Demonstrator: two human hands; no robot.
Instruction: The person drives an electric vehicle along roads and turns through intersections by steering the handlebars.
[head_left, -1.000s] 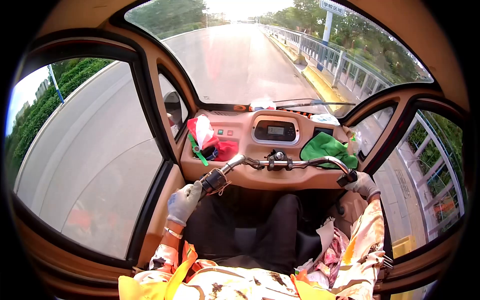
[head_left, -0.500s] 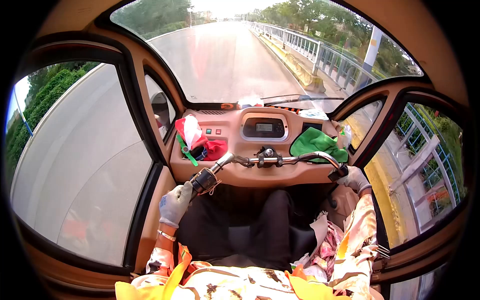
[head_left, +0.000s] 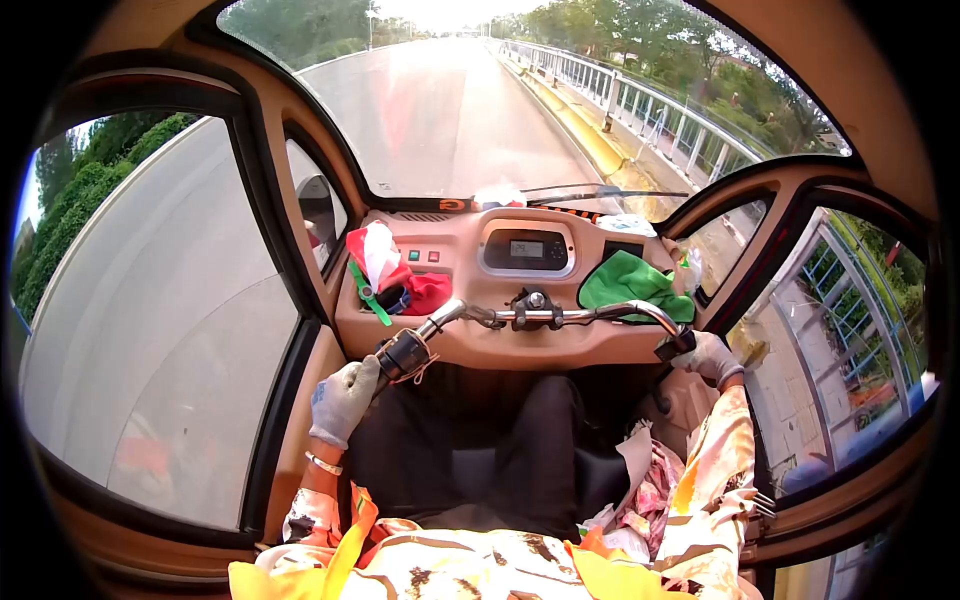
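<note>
A chrome handlebar (head_left: 585, 316) spans the front of a small enclosed vehicle's cabin. My left hand (head_left: 342, 402), in a pale work glove, is closed around the left grip, just below a black switch housing (head_left: 403, 354) with string tied on it. Also gloved, my right hand (head_left: 712, 358) wraps the right grip beside its black control (head_left: 675, 345). Behind the bar, the dashboard (head_left: 450, 335) carries a lit display (head_left: 527, 248). A red and white cloth (head_left: 380, 257) lies in the left recess with a green strap (head_left: 368, 294); a green cloth (head_left: 636, 284) lies at the right.
Through the windshield runs a road (head_left: 430, 110), with a yellow curb (head_left: 600, 150) and a white railing (head_left: 660, 120) on the right. A wiper (head_left: 600, 190) rests low on the glass. A pink patterned cloth (head_left: 650, 490) lies beside my right leg.
The railing, curb and roadside outside have shifted past as the vehicle moves forward. Both hands stay on the grips; the handlebar looks almost unchanged.
</note>
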